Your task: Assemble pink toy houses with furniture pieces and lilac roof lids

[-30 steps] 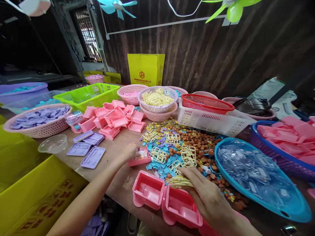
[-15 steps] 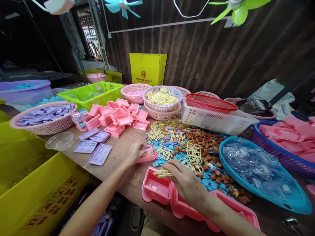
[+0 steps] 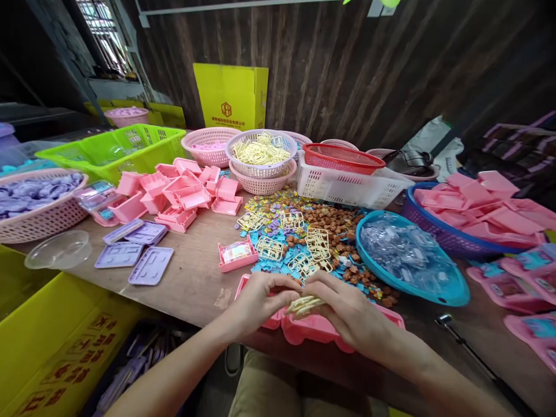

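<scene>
My right hand (image 3: 347,307) is closed around a small bundle of cream plastic pieces (image 3: 305,305), whose ends stick out toward the left. Close beside it, my left hand (image 3: 264,298) has thumb and fingers drawn together, and whatever they hold is hidden. Both hands are above a row of joined pink plastic trays (image 3: 299,330), partly covered by them, at the table's front edge. A small pink box (image 3: 223,266) with a printed packet (image 3: 237,251) inside lies behind my left hand. Flat cream part frames (image 3: 270,248) rest on a spread of loose blue, brown and yellow pieces (image 3: 343,234).
Pink boxes (image 3: 186,194) and lilac panels (image 3: 151,266) lie to the left, near a clear bowl (image 3: 58,250). A blue tray (image 3: 452,298) of clear plastic parts and a purple basket (image 3: 417,223) stand right. A black-handled metal tool (image 3: 471,350) lies front right.
My left hand has left the small pink box and come over beside my right hand. The right hand still holds the cream pieces. The view has swung right and downward.
</scene>
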A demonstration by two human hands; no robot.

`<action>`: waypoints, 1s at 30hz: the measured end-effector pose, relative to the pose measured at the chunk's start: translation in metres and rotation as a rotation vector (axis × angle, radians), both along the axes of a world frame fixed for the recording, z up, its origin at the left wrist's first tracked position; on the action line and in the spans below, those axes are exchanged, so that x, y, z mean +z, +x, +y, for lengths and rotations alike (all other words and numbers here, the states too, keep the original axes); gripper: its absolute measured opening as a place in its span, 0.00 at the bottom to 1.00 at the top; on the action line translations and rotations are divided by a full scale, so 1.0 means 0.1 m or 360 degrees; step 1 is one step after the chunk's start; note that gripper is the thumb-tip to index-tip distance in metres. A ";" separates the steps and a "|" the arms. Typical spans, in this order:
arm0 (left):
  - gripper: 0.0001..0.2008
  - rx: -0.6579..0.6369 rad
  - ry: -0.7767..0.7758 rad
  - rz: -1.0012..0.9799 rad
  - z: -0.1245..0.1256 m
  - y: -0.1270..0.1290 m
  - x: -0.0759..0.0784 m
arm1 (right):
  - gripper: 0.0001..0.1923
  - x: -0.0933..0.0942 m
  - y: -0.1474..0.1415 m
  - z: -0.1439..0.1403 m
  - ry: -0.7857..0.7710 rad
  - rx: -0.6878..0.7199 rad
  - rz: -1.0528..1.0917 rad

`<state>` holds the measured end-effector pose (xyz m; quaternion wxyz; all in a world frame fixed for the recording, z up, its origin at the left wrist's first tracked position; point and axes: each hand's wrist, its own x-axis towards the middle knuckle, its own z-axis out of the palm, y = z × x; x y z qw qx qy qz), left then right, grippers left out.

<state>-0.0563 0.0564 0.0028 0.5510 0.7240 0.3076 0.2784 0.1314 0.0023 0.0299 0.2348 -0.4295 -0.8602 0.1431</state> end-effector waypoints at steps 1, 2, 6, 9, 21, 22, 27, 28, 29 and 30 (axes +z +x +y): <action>0.14 0.0030 -0.0031 -0.0020 -0.03 0.02 -0.06 | 0.11 -0.04 0.06 -0.06 0.0034 -0.0072 -0.0024; 0.15 0.0070 -0.0028 -0.0018 -0.06 0.04 -0.13 | 0.11 -0.10 0.11 -0.10 0.0089 -0.0143 -0.0045; 0.31 0.0148 0.0229 0.0239 -0.18 0.13 -0.41 | 0.11 -0.43 0.22 -0.16 0.0118 -0.0324 -0.0059; 0.44 0.0082 0.0482 0.0489 -0.23 0.19 -0.54 | 0.17 -0.61 0.23 -0.10 0.0142 -0.0378 -0.0037; 0.39 0.0094 0.0979 0.0883 -0.22 0.30 -0.67 | 0.16 -0.74 0.11 0.00 0.0177 -0.0260 -0.0662; 0.38 0.0100 0.1007 0.0904 -0.22 0.30 -0.67 | 0.18 -0.80 0.11 -0.02 0.0183 -0.0304 -0.0701; 0.42 0.0129 0.1140 0.0884 -0.25 0.31 -0.66 | 0.28 -0.86 0.22 -0.13 -0.0041 -0.0316 -0.0685; 0.43 0.0136 0.1165 0.0877 -0.26 0.31 -0.67 | 0.28 -0.82 0.26 -0.11 -0.0110 -0.0261 -0.0649; 0.43 0.0145 0.1186 0.0874 -0.27 0.30 -0.66 | 0.27 -0.77 0.31 -0.06 -0.0168 -0.0218 -0.0602; 0.43 0.0153 0.1198 0.0868 -0.28 0.30 -0.65 | 0.25 -0.72 0.36 0.02 -0.0204 -0.0209 -0.0539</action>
